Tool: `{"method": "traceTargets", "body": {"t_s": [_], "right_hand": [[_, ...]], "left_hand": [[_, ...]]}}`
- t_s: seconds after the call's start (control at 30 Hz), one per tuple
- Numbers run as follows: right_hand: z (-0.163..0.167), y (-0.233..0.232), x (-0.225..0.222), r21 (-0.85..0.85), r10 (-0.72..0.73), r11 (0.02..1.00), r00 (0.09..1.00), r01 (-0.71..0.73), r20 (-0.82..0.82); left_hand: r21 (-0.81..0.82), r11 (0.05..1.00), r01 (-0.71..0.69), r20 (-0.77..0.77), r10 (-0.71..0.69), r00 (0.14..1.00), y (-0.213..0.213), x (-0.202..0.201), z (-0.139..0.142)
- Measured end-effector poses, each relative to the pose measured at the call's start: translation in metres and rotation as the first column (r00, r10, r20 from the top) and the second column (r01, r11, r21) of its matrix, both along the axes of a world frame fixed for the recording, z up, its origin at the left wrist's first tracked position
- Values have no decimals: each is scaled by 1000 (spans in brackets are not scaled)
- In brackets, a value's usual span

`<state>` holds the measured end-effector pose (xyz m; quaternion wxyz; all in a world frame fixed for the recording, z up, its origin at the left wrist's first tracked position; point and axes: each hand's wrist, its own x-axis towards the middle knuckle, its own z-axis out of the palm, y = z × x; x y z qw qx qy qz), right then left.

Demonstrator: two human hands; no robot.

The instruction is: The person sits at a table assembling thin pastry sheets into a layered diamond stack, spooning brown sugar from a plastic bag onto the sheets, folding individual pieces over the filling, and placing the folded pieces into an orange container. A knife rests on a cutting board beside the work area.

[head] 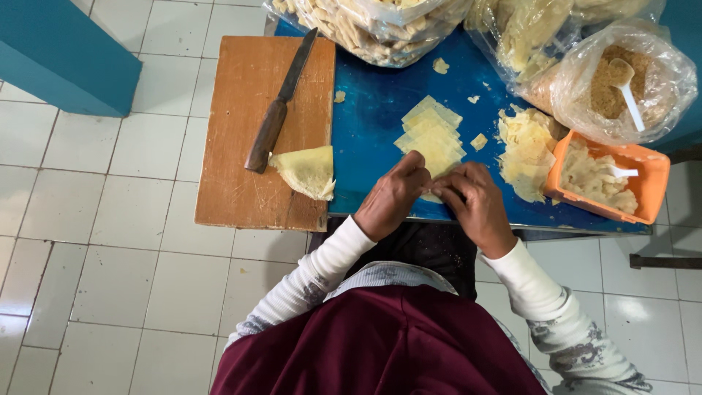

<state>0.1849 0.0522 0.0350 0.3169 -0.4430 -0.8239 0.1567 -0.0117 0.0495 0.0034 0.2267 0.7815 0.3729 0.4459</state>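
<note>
- Looking down from the head view, you have both hands together at the near edge of the blue surface (373, 110), your left hand (391, 197) and right hand (475, 205) side by side, knuckles up.
- Your fingers (417, 172) on both hands pinch a small pale dough sheet (431, 197), mostly hidden beneath them; only a sliver shows between the hands.
- Just beyond your hands lies a fanned stack of square dough sheets (433, 135), touching the spot where you work.
- That sheet looks thin, soft and light, likely to tear or crease; hold it by its edges with fingertips, gently.
- To the right sit a ragged heap of dough scraps (525, 146) and an orange tub (654, 183) of pale filling with a white spoon (621, 172).
- Behind it, a clear bag of crumbs (621, 80) holds another spoon.
- On your left, a wooden cutting board (241, 132) carries a knife (281, 99) and a folded round of dough (307, 172), well apart from your hands.
</note>
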Motion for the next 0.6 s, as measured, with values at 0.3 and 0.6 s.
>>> {"method": "traceTargets", "body": {"t_s": [0.3, 0.6], "right_hand": [[4, -5, -2, 87, 6, 996, 999, -10, 48], [1, -6, -3, 149, 15, 989, 998, -25, 67]], "left_hand": [[48, 995, -89, -45, 91, 995, 5, 3, 2], [176, 952, -251, -232, 288, 929, -9, 3, 15]]}}
